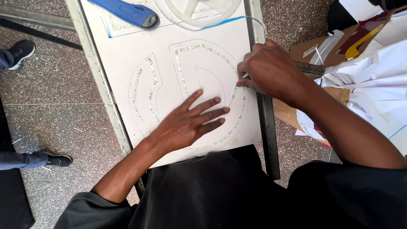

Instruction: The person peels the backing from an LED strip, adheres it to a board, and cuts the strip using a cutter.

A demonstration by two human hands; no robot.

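Pressing flat on the white board [127,46], left hand [186,123] has fingers spread, gripping nothing. Right hand [271,70] pinches a thin blue strip [235,87] at the right curve of the LED strip [203,47] laid in letter outlines. Board rests on a metal frame [267,127] over speckled terrazzo floor [55,110]. Blue cutter [127,12] and reel [199,10] up top; paper scraps [373,72] right; someone's shoes [21,51] left.
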